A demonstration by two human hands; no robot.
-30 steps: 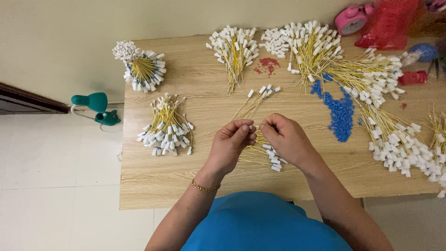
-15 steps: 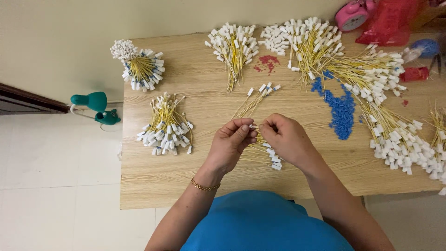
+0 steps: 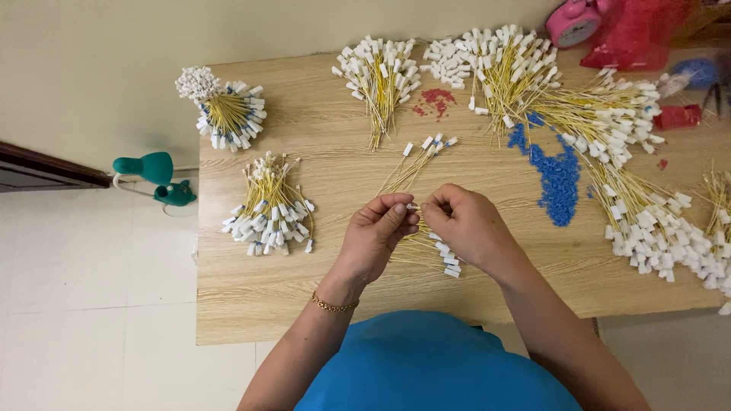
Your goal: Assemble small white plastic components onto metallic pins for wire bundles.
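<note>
My left hand (image 3: 375,234) and my right hand (image 3: 466,224) meet over the middle of a wooden table (image 3: 251,301). Together their fingertips pinch a small white connector (image 3: 412,206) on the end of a thin yellow cable. Under my hands lies a small bunch of yellow cables with white ends (image 3: 440,255). A second loose bunch (image 3: 420,156) lies just beyond my fingers. My left wrist wears a gold bracelet.
Tied bundles of yellow cables with white caps lie at the left (image 3: 270,209), far left (image 3: 228,114), top (image 3: 378,72) and along the right side (image 3: 640,221). A heap of small blue parts (image 3: 560,175) and a few red ones (image 3: 435,99) lie on the table. A green desk lamp (image 3: 156,175) is clamped at the left edge.
My hands have stayed over the same spot, with fingers shifting slightly on the connector. The view has drifted a little.
</note>
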